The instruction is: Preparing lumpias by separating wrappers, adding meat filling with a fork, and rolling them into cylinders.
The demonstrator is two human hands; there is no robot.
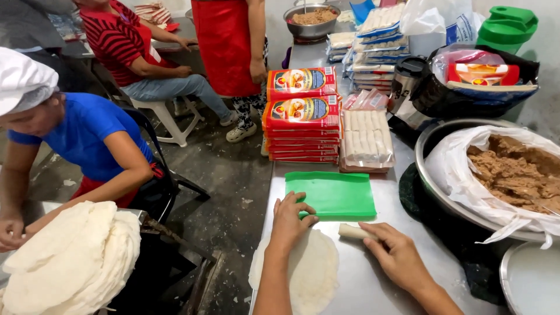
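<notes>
- Left hand (290, 220): fingers together, flat, pressing the round wrapper (308, 269) at the green mat's (332, 194) near edge.
- Right hand (396, 252): fingers curled loosely, tips touching the rolled wrap (353, 231), just below the mat's right corner.
- Steel table (373, 286): under all.

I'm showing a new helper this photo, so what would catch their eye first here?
Probably the stack of flat red packets at the far end of the steel table, beside trays of pale rolled wrappers. Nearer, the left hand presses a round white wrapper sheet by a green plastic board, while the right hand touches a small finished roll. A big metal bowl of brown filling sits to the right.
</notes>
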